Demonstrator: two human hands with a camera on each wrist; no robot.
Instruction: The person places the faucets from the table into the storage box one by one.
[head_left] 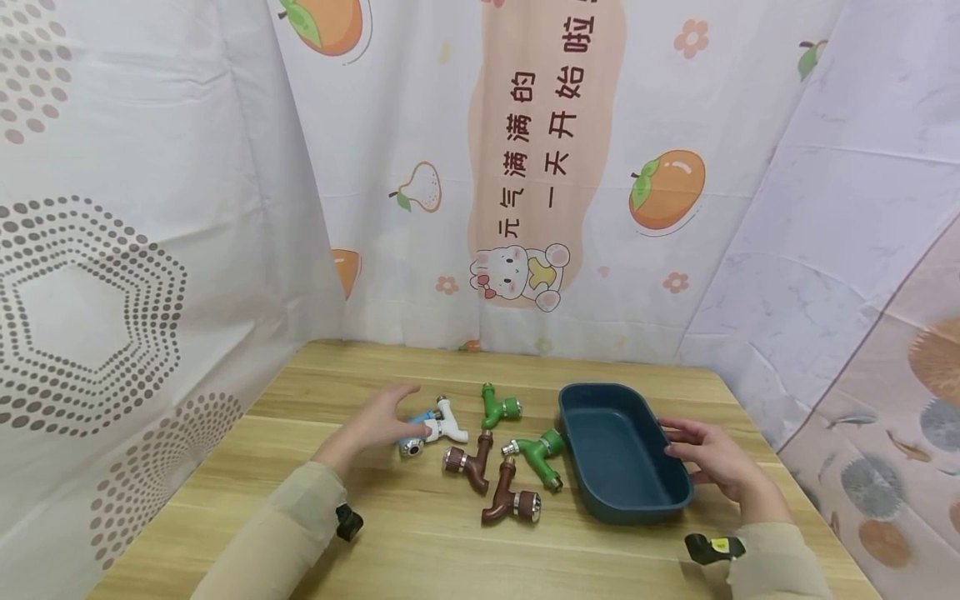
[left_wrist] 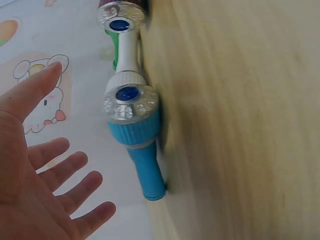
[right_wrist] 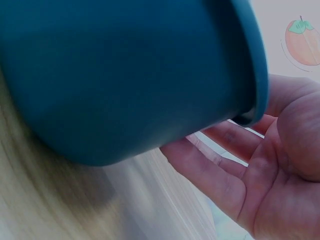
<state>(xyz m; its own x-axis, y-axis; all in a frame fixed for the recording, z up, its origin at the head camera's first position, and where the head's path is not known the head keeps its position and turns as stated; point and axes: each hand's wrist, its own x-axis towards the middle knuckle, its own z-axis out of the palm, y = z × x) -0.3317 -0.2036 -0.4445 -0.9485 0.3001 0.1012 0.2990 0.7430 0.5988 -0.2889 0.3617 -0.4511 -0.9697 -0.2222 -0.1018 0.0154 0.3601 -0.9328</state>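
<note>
My left hand (head_left: 378,425) is at the left end of a group of plastic taps, its fingers spread and holding nothing. Closest to it are a blue tap (left_wrist: 150,170), partly hidden by the hand in the head view, and a white tap (head_left: 450,422). On the right, a dark blue rectangular bin (head_left: 637,508) stands upright on the table. My right hand (head_left: 712,454) is at the bin's right side, fingers loosely extended against its outer wall below the rim. Part of the thumb is hidden behind the rim in the right wrist view.
Between the left hand and the bin lie a green tap (head_left: 492,408) at the back, another green tap (head_left: 536,454) beside the bin, and two brown taps (head_left: 477,467) (head_left: 501,500) nearer the front. Printed curtains (head_left: 420,275) surround the wooden table (head_left: 420,550).
</note>
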